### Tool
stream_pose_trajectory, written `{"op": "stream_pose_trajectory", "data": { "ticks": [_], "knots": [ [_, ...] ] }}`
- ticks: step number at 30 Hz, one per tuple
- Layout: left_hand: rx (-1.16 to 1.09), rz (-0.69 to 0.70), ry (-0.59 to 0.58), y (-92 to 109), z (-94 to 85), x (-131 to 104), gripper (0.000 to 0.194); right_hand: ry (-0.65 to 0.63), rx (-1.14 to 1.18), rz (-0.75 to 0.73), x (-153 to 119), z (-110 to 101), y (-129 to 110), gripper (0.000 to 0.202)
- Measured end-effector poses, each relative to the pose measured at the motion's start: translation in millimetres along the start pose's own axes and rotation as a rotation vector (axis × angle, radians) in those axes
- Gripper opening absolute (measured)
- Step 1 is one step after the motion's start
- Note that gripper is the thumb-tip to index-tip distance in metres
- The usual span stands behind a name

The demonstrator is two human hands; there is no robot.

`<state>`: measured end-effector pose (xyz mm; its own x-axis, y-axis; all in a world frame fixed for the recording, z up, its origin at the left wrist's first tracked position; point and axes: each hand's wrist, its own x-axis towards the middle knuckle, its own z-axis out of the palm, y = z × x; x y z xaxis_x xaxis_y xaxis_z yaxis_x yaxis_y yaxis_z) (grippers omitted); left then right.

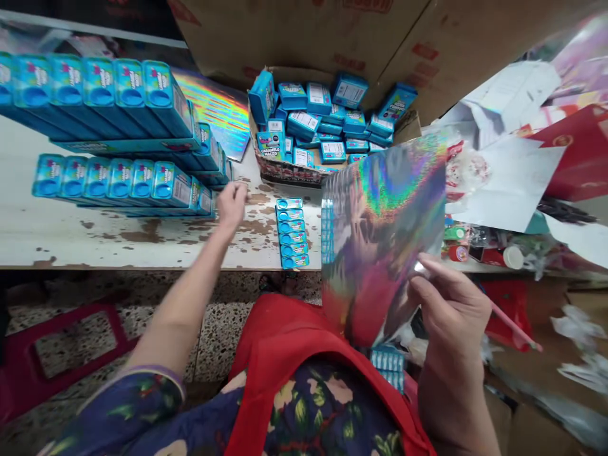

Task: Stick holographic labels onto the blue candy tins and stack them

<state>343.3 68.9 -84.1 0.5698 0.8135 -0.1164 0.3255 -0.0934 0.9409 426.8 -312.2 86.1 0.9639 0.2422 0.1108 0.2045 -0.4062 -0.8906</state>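
Note:
My right hand (449, 304) pinches the near right edge of a shiny holographic sheet (389, 215) between thumb and fingers. The sheet hangs tilted over the table edge and mirrors some blue and red. My left hand (232, 204) is curled closed over the table, just right of the stacked blue candy boxes (164, 180), with nothing seen in it. Between the hands, a row of several small blue boxes (292, 234) lies on the worn white tabletop. Behind it, an open cardboard box (289, 174) holds many loose blue boxes (306, 125).
Another holographic sheet (216, 114) lies behind the stacks. Large cartons (304, 38) rise at the back. White papers (508, 171) and wrappers clutter the right side. A magenta plastic stool (61, 373) stands at the lower left. More blue boxes (387, 367) show below the table edge.

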Motion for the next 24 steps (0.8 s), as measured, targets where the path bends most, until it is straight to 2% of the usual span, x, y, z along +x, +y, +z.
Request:
{"op": "stream_pose_trajectory", "data": {
  "ticks": [1, 2, 4, 5, 6, 8, 10, 12, 14, 16, 18, 19, 22, 24],
  "knots": [
    [-0.054, 0.029, 0.018, 13, 12.8, -32, 0.029, 0.022, 0.019, -0.008, 1, -4, 0, 0.032],
    [-0.248, 0.037, -0.032, 26, 28.0, -64, 0.035, 0.047, 0.037, -0.018, 2, -8, 1, 0.032],
    [-0.572, -0.076, -0.323, 49, 60.4, -121, 0.068, 0.09, 0.07, -0.039, 6, -13, 4, 0.032],
    [-0.662, -0.177, -0.444, 58, 74.4, -142, 0.077, 0.107, 0.081, -0.045, 9, -15, 7, 0.032],
    [-0.74, -0.26, -0.496, 66, 85.0, -156, 0.077, 0.125, 0.084, -0.043, 11, -16, 12, 0.033],
    [-0.825, -0.366, -0.46, 76, 92.6, -168, 0.077, 0.157, 0.068, -0.008, 14, -17, 26, 0.038],
    [-0.823, -0.381, -0.343, 79, 82.7, -164, 0.078, 0.166, 0.057, 0.058, 14, -16, 42, 0.04],
    [-0.749, -0.348, -0.293, 79, 62.0, -156, 0.072, 0.131, 0.059, 0.118, 11, -12, 55, 0.037],
    [-0.633, -0.282, -0.335, 80, 39.1, -151, 0.057, 0.052, 0.046, 0.14, 5, -6, 58, 0.035],
    [-0.478, -0.212, -0.425, 83, 19.4, -151, 0.051, -0.061, 0.01, 0.117, 0, -1, 53, 0.04],
    [-0.3, -0.14, -0.467, 88, 4.1, -156, 0.052, -0.181, -0.023, 0.056, -2, 2, 44, 0.046],
    [-0.214, -0.094, -0.445, 91, -2.4, -159, 0.049, -0.225, -0.049, 0.01, -2, 4, 40, 0.045],
    [0.001, 0.1, -0.285, 98, -21.6, -169, 0.02, -0.285, -0.153, -0.169, -1, 10, 33, 0.03],
    [0.13, 0.214, -0.183, 103, -38.6, -177, 0.01, -0.261, -0.229, -0.302, 2, 17, 32, 0.02]
  ]
}}
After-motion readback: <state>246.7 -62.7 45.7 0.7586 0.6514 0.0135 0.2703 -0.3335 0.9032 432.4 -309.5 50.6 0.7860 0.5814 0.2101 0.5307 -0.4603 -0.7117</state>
